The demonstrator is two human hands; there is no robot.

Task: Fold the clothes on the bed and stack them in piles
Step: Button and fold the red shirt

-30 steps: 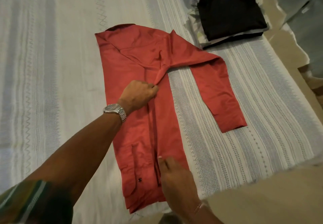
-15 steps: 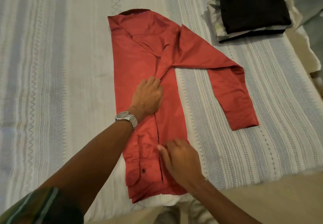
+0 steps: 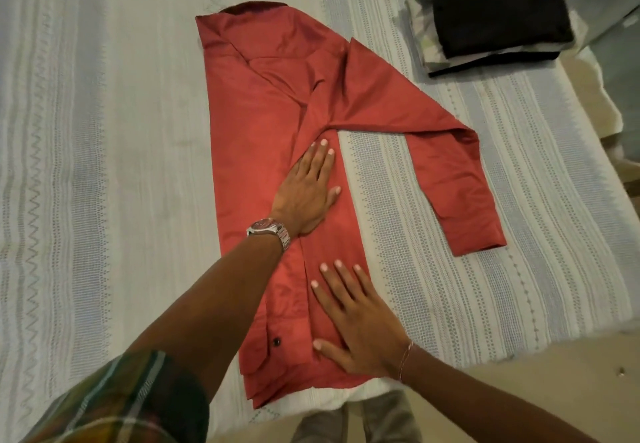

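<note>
The red shirt (image 3: 277, 152) lies on the bed (image 3: 86, 131) in the middle of the frame, its folded body a long strip running from the collar at upper centre down to the hem at the bottom edge of the mattress. Both hands rest flat on that strip with fingers straight, so neither grip holds anything: the left hand (image 3: 308, 190) presses at mid-strip, the right hand (image 3: 356, 318) lower down near the hem. One sleeve (image 3: 450, 172) is not yet folded in; it leaves the shoulder and angles away to the right, bending down to a cuff at centre right, well apart from both hands. The right hand seems the nearer to that cuff. A stack of folded clothes (image 3: 495, 17), black on top, sits at the upper right.
</note>
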